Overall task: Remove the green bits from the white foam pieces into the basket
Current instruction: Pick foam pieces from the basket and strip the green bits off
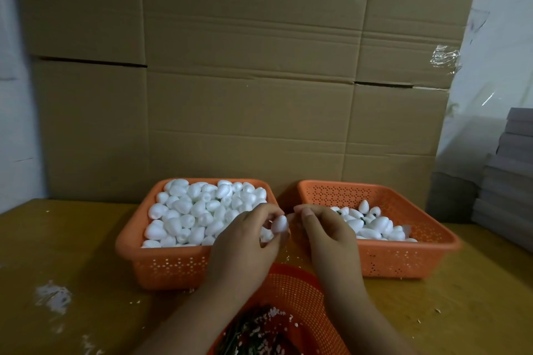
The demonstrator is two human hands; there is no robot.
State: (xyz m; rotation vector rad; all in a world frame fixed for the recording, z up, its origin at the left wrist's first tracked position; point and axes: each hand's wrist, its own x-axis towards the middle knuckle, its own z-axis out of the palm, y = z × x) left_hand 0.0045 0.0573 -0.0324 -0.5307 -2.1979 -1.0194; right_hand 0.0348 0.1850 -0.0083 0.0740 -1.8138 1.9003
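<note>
The near round orange mesh basket [300, 291] already holds a dark tangle of green stems [245, 334] and white crumbs, so plenty is done, though I'd judge much remains: the left orange plastic tray [173, 265] is heaped with white foam pieces, and the right orange tray [403, 256] holds fewer, some showing green. Between the trays, above the desk [72, 239], the left hand [245, 245] pinches one smooth, egg-shaped white foam piece [279, 224]; the right hand [326, 228] pinches at its tip, the green bit hidden.
</note>
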